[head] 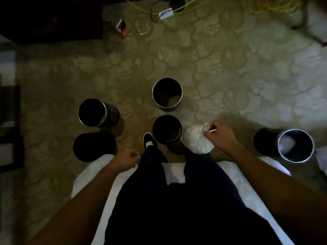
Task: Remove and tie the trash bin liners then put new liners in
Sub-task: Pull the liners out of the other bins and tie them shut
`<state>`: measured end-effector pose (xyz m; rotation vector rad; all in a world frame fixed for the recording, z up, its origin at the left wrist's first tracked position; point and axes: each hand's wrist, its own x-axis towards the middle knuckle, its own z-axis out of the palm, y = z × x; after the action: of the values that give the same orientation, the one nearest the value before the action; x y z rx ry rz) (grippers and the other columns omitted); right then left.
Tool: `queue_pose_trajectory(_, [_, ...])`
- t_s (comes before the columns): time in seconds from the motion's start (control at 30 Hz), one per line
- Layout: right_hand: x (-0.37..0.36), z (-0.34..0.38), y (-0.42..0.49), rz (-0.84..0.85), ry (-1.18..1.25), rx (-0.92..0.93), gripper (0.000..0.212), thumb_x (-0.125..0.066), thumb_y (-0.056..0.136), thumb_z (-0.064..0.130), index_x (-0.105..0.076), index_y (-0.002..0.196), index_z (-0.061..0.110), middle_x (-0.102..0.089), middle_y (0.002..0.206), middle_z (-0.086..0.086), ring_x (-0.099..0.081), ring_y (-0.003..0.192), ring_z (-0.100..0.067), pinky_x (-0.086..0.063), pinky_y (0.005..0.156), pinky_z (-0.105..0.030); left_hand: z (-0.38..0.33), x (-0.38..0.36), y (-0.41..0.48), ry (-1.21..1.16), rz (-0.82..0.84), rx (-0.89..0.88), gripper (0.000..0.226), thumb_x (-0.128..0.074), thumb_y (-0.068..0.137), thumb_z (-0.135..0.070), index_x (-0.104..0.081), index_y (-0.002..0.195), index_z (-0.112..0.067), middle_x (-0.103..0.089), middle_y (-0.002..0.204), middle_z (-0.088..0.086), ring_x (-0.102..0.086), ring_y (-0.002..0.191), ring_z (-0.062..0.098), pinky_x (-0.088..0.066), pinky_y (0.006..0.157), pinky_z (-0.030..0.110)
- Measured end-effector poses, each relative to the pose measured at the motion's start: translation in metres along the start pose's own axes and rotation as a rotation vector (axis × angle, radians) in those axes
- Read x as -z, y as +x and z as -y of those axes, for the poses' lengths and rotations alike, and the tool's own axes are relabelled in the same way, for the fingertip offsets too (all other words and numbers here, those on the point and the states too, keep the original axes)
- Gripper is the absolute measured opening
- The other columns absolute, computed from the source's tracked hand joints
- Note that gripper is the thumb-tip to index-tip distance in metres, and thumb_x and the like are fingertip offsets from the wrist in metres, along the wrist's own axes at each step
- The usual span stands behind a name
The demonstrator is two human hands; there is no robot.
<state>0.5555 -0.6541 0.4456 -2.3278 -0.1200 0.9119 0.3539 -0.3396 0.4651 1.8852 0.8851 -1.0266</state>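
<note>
My right hand [218, 134] grips the knotted top of a full white liner bag [196, 140], which hangs beside my right knee, next to the near middle bin [167, 129]. My left hand [127, 159] is loosely curled by my left thigh and holds nothing I can make out. Several dark round bins stand on the carpet: a far middle bin [167, 93], a left bin [95, 113], a bin with a black liner or lid [93, 145] at near left, and a right bin [293, 145] with something pale inside.
I sit on a white-covered seat [247, 188] with my dark trouser legs and one shoe [149, 141] in front. Cables and a power adapter [165, 14] lie at the far edge, with a glass ashtray [142, 28]. Dark furniture [49, 18] fills the top left.
</note>
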Motion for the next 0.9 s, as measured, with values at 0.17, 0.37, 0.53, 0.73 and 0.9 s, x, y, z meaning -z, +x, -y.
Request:
queue_pose_trajectory(0.17, [0.018,-0.011,-0.007,0.025,0.028,-0.038,0.015,-0.073,0.09,0.023,-0.06,0.094,0.02,-0.065,0.088,0.006,-0.059,0.076,-0.004,-0.04,0.063,-0.015,-0.019,0.023,-0.012,-0.059,-0.082,0.062,0.015,-0.059,0.098,-0.027,-0.067,0.088,-0.018,-0.074,0.091,0.004,-0.07,0.084,0.022,-0.055,0.075,0.034])
queue_pose_trajectory(0.37, [0.022,0.015,0.021,0.084,0.067,-0.013,0.015,-0.077,0.086,0.023,-0.064,0.088,0.016,-0.072,0.087,-0.003,-0.068,0.083,-0.021,-0.05,0.071,-0.031,-0.035,0.043,-0.028,-0.273,-0.249,0.047,0.011,-0.059,0.098,-0.02,-0.067,0.095,-0.012,-0.071,0.085,0.004,-0.069,0.076,0.019,-0.058,0.08,0.042])
queue_pose_trajectory(0.53, [0.009,0.09,0.06,0.177,0.039,0.119,0.02,-0.079,0.083,0.023,-0.059,0.08,0.026,-0.07,0.08,0.004,-0.068,0.079,-0.015,-0.047,0.067,-0.03,-0.01,0.054,-0.036,-0.327,-0.317,0.112,0.012,-0.06,0.096,-0.019,-0.068,0.094,-0.01,-0.073,0.084,0.005,-0.071,0.076,0.02,-0.053,0.059,0.023])
queue_pose_trajectory(0.73, [-0.029,0.229,0.12,0.284,-0.038,0.343,0.018,-0.076,0.085,0.017,-0.06,0.082,0.026,-0.068,0.08,0.01,-0.064,0.076,-0.003,-0.044,0.067,-0.021,0.04,0.079,-0.013,-0.5,-0.331,0.204,0.019,-0.059,0.098,-0.021,-0.066,0.098,-0.003,-0.075,0.088,0.012,-0.066,0.064,0.011,-0.044,0.048,0.013])
queue_pose_trajectory(0.9, [-0.064,0.356,0.171,0.347,-0.182,0.476,0.02,-0.076,0.086,0.02,-0.059,0.083,0.03,-0.066,0.081,0.016,-0.06,0.076,0.008,-0.042,0.064,-0.006,0.08,0.138,0.032,-0.657,-0.322,0.201,0.019,-0.059,0.098,-0.016,-0.065,0.087,-0.002,-0.066,0.068,0.005,-0.06,0.056,0.011,-0.049,0.057,0.023])
